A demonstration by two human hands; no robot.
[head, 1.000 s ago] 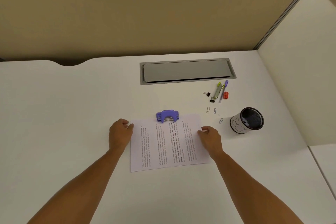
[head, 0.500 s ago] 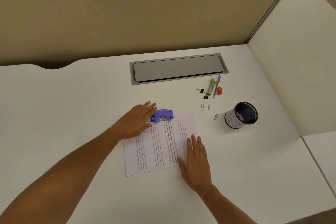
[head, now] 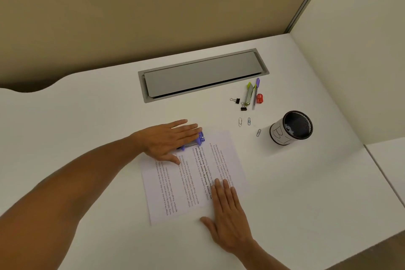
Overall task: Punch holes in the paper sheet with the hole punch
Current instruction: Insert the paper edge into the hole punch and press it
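A printed paper sheet (head: 192, 177) lies on the white desk (head: 87, 116). Its far edge sits in a purple hole punch (head: 200, 138). My left hand (head: 168, 140) lies flat on top of the punch, fingers straight and covering most of it. My right hand (head: 228, 212) rests flat, palm down, on the sheet's near right corner, fingers spread.
A grey cable hatch (head: 203, 74) is set into the desk behind the punch. Pens (head: 252, 94), a red sharpener (head: 259, 98), binder clips (head: 236, 101) and paper clips (head: 248, 121) lie to the right. A black mesh cup (head: 290, 128) stands near the right partition.
Both hands let go of the sheet's side edges. My left hand moved onto the punch and flattened over it. My right hand slid to the sheet's near corner.
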